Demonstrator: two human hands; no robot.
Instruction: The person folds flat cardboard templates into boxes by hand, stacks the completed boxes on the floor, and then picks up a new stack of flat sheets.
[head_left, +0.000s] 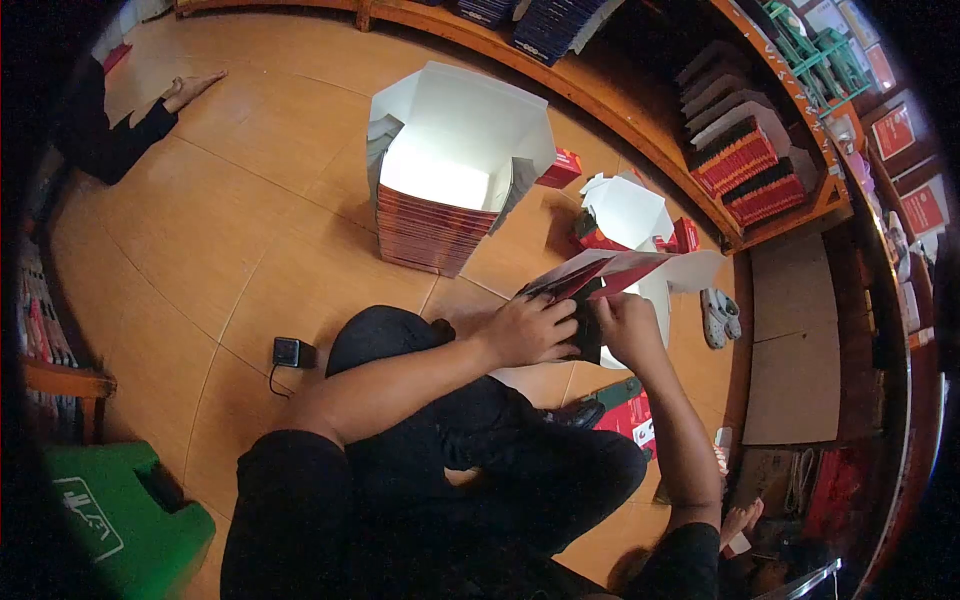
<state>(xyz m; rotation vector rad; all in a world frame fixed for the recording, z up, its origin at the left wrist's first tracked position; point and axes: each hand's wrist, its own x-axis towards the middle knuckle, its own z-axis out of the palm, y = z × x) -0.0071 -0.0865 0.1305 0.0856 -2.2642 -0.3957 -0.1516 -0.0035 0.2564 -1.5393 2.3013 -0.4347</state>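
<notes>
While the thin card box [628, 272] is held up above the tiled floor [250, 190], in front of the folded legs [500, 460], the left hand [535, 328] grips its near side with fingers spread over the panel. The right hand [625, 325] is curled closed on the box too, though which edge it pinches is hard to tell, as the fingertips are partly hidden. The card should prove light, fairly stiff along its folds but bendy across the open flaps, and the printed face may be a little slippery. Creases and corners look easiest to dent, so a flat hold low on a side panel seems safer than tugging a loose flap. A tall stack of open boxes [430, 230] stands beyond.
</notes>
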